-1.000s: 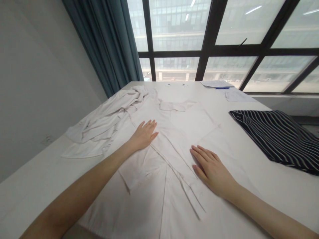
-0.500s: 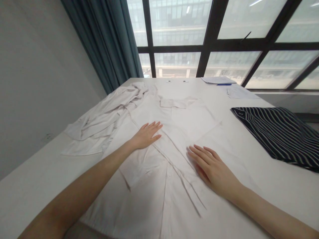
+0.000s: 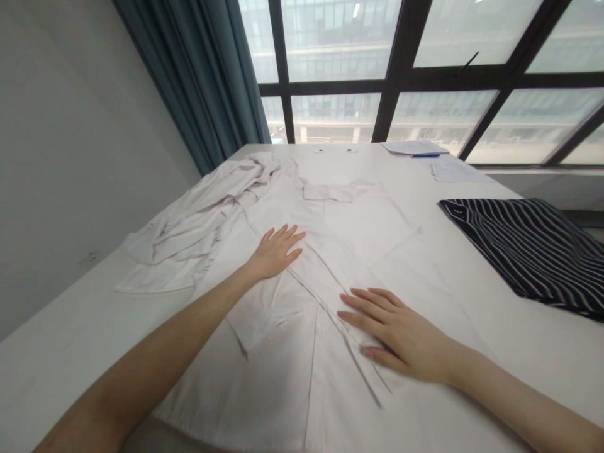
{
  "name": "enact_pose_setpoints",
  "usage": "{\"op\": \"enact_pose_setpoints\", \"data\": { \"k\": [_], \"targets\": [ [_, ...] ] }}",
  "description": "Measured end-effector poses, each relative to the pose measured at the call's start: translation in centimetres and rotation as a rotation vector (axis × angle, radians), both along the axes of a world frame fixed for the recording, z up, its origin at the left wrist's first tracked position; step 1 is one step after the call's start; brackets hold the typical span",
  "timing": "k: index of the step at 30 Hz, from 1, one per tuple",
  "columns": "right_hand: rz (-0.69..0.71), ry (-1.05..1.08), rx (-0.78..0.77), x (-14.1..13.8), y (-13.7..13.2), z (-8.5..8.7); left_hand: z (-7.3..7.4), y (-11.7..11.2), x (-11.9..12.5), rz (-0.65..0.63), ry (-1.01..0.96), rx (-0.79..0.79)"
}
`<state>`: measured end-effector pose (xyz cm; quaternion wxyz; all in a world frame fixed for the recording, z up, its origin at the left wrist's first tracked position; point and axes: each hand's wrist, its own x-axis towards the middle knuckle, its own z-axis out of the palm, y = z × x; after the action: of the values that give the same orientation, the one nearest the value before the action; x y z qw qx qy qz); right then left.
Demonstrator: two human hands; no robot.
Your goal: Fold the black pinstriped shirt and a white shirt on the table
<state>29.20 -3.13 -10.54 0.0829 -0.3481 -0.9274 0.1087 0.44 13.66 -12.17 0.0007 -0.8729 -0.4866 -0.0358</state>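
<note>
White shirt (image 3: 340, 251) spread flat on tabletop (image 3: 70, 327), collar toward the window. Left hand (image 3: 276, 251) flat on its left chest, right hand (image 3: 401, 333) flat across the button placket. Both grips open, palms down, nothing held.

No legible text or labels anywhere

Both palms pressed flat on a white shirt (image 3: 330, 264) spread over the tabletop (image 3: 519, 340), left hand (image 3: 276, 251) farther, right hand (image 3: 401, 333) nearer, striped cloth (image 3: 528, 245) alongside.
</note>
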Motion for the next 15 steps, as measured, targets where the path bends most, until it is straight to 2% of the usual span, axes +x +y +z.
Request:
{"op": "enact_pose_setpoints", "data": {
  "k": [15],
  "targets": [
    [-0.003,0.007,-0.02,-0.03,0.0,0.11,-0.23,0.04,-0.05,-0.012,0.021,0.027]
  ]
}}
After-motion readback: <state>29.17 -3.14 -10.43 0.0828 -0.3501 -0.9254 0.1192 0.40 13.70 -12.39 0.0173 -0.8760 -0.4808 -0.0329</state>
